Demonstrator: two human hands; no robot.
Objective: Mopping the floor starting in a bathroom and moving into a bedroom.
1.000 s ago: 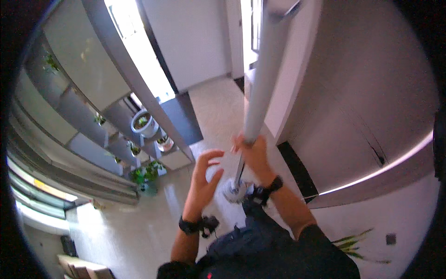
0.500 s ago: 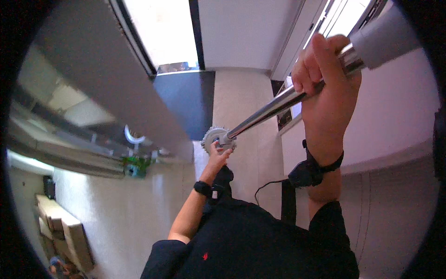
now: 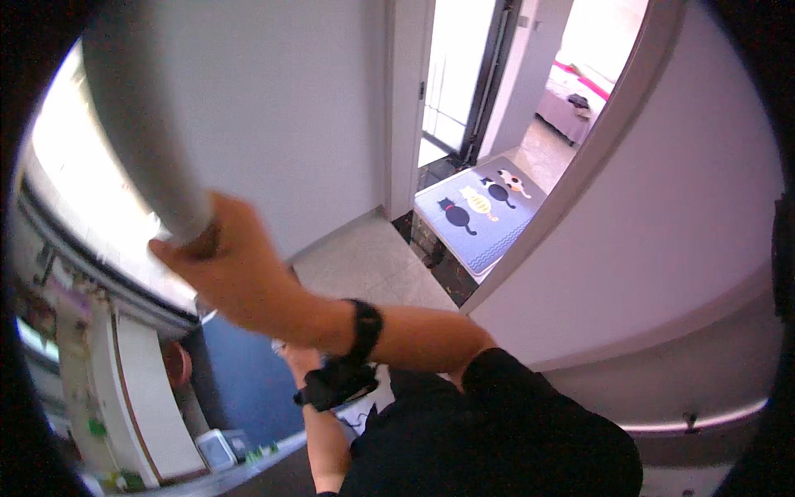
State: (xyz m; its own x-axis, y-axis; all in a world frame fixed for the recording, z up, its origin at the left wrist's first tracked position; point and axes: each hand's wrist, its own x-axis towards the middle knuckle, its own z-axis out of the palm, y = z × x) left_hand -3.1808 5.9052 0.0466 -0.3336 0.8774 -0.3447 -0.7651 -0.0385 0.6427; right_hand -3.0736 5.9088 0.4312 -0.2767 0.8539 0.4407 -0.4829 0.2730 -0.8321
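My right hand is raised at the left, its fingers wrapped round the long-handled scrubber just at the lower end of its thick grey handle. The handle rises toward the upper left and is blurred. Lower down, my left hand is partly covered by my right forearm. Its fingertips are at a small pale part that looks like the scrubber's round brush head; most of that head and the metal pole are hidden behind my right hand and arm.
A doorway at the right shows a blue-grey mat with cat pictures, and a bed beyond. A dark blue mat lies at the lower left, near a white cabinet and a reddish pot. White walls stand close.
My view has turned to the right, bringing the doorway and cat mat into sight. My right hand and the scrubber's handle have swung from the upper right to the left, across my left arm.
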